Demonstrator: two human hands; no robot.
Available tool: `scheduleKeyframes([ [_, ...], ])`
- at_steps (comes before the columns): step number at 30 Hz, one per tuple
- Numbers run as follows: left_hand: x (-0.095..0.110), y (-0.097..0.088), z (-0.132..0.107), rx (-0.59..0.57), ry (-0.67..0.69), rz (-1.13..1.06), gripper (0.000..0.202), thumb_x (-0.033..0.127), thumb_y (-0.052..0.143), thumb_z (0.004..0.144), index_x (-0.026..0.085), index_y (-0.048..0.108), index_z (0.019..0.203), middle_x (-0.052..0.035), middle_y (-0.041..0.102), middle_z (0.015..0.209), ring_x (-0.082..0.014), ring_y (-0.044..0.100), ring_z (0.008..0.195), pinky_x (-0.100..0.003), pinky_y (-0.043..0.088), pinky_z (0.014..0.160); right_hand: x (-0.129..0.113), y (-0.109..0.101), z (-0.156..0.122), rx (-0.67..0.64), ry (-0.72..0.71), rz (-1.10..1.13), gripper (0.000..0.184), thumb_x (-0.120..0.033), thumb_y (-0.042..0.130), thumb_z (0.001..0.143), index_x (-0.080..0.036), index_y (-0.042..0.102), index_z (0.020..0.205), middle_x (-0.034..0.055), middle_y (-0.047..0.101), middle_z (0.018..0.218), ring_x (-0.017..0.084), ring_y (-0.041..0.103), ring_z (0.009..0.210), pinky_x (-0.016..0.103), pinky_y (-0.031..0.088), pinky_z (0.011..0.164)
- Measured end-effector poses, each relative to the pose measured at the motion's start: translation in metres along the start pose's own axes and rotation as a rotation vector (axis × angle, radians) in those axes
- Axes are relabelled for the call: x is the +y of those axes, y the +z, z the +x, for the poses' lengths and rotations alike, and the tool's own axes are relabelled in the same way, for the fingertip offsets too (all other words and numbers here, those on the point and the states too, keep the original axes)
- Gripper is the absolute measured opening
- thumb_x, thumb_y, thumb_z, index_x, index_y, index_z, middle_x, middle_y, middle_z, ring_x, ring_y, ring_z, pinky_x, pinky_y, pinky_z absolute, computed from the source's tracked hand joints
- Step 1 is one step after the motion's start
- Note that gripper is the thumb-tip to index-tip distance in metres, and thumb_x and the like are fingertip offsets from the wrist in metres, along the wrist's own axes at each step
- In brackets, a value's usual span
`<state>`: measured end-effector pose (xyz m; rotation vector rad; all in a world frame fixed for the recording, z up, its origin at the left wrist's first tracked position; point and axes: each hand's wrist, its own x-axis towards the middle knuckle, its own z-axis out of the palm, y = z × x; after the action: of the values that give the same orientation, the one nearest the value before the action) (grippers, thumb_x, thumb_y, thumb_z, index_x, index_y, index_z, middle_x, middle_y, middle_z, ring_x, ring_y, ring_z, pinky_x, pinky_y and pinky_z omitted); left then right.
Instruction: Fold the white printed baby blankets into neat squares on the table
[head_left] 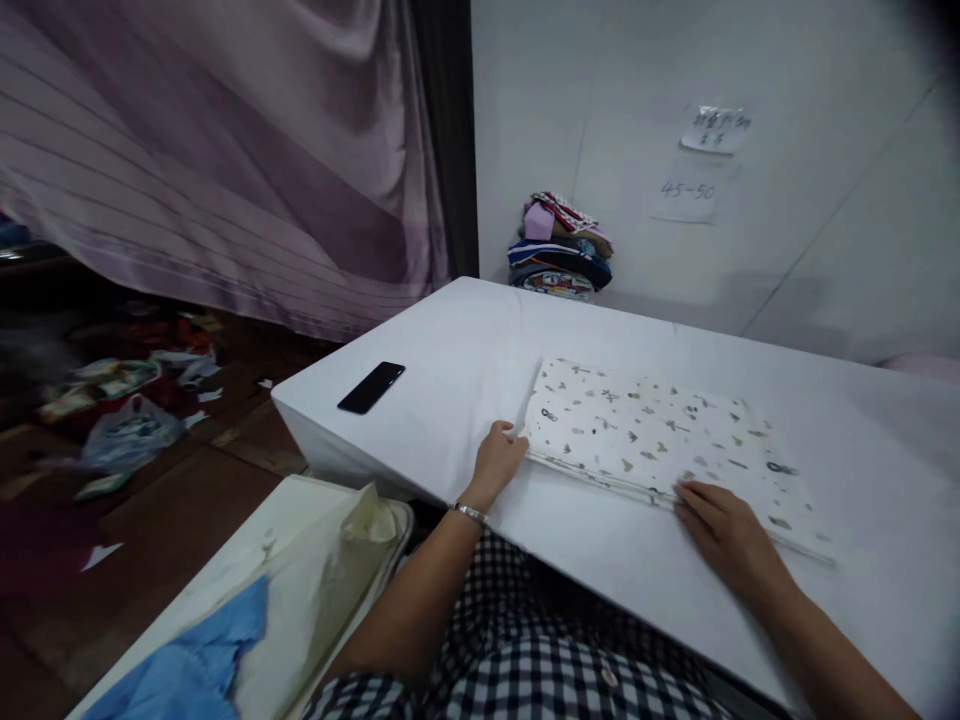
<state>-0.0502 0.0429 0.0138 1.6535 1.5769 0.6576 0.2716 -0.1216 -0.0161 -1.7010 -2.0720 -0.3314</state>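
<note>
A folded white cloth (660, 435) with small printed figures lies flat on the white table (465, 350). My left hand (496, 460) grips the cloth's near left corner, fingers curled around its edge. My right hand (724, 530) rests on the cloth's near edge further right, fingers stretched out and flat on the fabric. A silver bracelet (471, 513) sits on my left wrist.
A black phone (371, 387) lies near the table's left corner. A stack of folded clothes (561, 250) stands at the far edge against the wall. A white bin with blue cloth (195, 670) is at my lower left. Bags and scraps litter the floor (127, 420) to the left.
</note>
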Motion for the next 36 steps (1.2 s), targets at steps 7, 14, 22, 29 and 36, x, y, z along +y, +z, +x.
scheduleKeyframes([
  [7, 0.007, -0.004, -0.009, 0.124, 0.225, 0.441, 0.032, 0.03, 0.05, 0.081, 0.018, 0.052, 0.111, -0.0079, 0.061, 0.099, -0.0229, 0.056, 0.092, -0.032, 0.041, 0.074, 0.033, -0.034, -0.045, 0.021, 0.174, -0.093, 0.036, -0.04, 0.043, 0.088, -0.016, 0.067, 0.099, 0.0126, 0.065, 0.104, 0.027, 0.06, 0.094, 0.043, 0.05, 0.083],
  [14, 0.014, 0.011, -0.017, 0.039, 0.851, 0.442, 0.021, 0.028, 0.055, 0.083, 0.021, 0.06, 0.102, -0.0067, 0.058, 0.106, -0.0217, 0.049, 0.104, -0.038, 0.035, 0.091, 0.002, -0.029, -0.015, 0.034, 0.134, 0.008, 0.029, -0.033, 0.044, 0.089, -0.02, 0.067, 0.1, 0.0102, 0.065, 0.105, 0.024, 0.06, 0.096, 0.04, 0.049, 0.084],
  [22, 0.023, 0.03, -0.009, -0.231, 0.964, 0.454, 0.016, 0.027, 0.052, 0.086, 0.023, 0.062, 0.099, -0.0039, 0.059, 0.098, -0.0193, 0.049, 0.095, -0.035, 0.036, 0.084, -0.002, -0.014, 0.015, -0.066, 0.017, 0.087, 0.029, -0.03, 0.043, 0.089, -0.02, 0.065, 0.106, 0.0102, 0.065, 0.102, 0.023, 0.058, 0.093, 0.038, 0.048, 0.079],
  [29, 0.027, 0.025, -0.004, -0.271, 1.033, 0.514, 0.022, 0.031, 0.049, 0.088, 0.022, 0.059, 0.105, -0.0051, 0.058, 0.099, -0.0198, 0.048, 0.094, -0.033, 0.036, 0.082, -0.001, -0.013, 0.023, -0.137, 0.014, 0.068, 0.029, -0.027, 0.04, 0.09, -0.019, 0.065, 0.105, 0.0099, 0.064, 0.096, 0.022, 0.056, 0.085, 0.036, 0.046, 0.075],
  [36, 0.026, 0.029, -0.001, -0.256, 1.005, 0.561, 0.025, 0.027, 0.039, 0.092, 0.022, 0.061, 0.103, -0.0043, 0.06, 0.099, -0.0184, 0.049, 0.093, -0.032, 0.035, 0.083, -0.002, -0.012, 0.021, -0.076, 0.002, 0.067, 0.027, -0.023, 0.04, 0.09, -0.018, 0.064, 0.102, 0.0097, 0.063, 0.092, 0.021, 0.055, 0.084, 0.034, 0.045, 0.073],
])
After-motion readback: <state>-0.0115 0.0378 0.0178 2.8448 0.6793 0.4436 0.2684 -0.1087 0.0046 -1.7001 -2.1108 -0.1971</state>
